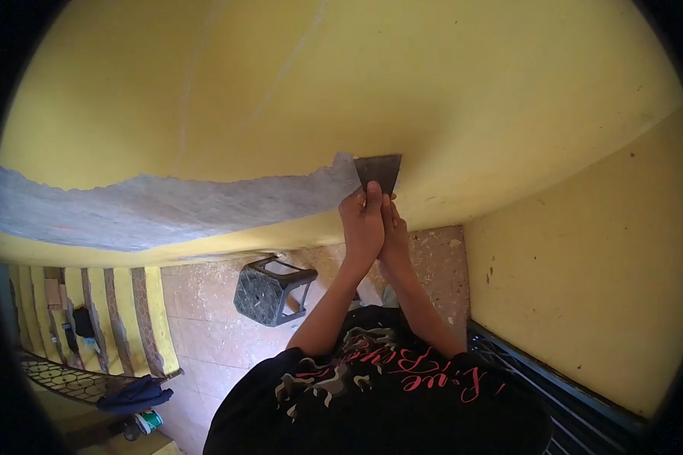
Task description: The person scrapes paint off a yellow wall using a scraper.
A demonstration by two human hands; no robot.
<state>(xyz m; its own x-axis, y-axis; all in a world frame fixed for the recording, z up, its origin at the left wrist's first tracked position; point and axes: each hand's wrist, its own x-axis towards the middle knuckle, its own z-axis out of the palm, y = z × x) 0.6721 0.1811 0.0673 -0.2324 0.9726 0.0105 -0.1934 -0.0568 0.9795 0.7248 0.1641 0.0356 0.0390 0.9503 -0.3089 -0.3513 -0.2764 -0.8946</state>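
Observation:
Both my hands are together on a scraper [379, 171] with a wide, dark, flat blade. My left hand [362, 226] wraps round its handle, the thumb pointing up toward the blade. Pressed against it from the right is my right hand [395, 233], its fingers closed on the same handle. The handle itself is mostly hidden. The blade lies against the yellow wall [463, 98], at the right end of a long grey stripped band [205, 205] with a ragged upper edge.
A dark plastic stool [262, 294] stands on the tiled floor [197, 326], which is strewn with paint flakes. Stairs [121, 318] with a metal railing [68, 377] lie at the left; dark cloth [135, 394] hangs there. A side wall [584, 265] and dark metal bars [569, 394] are at the right.

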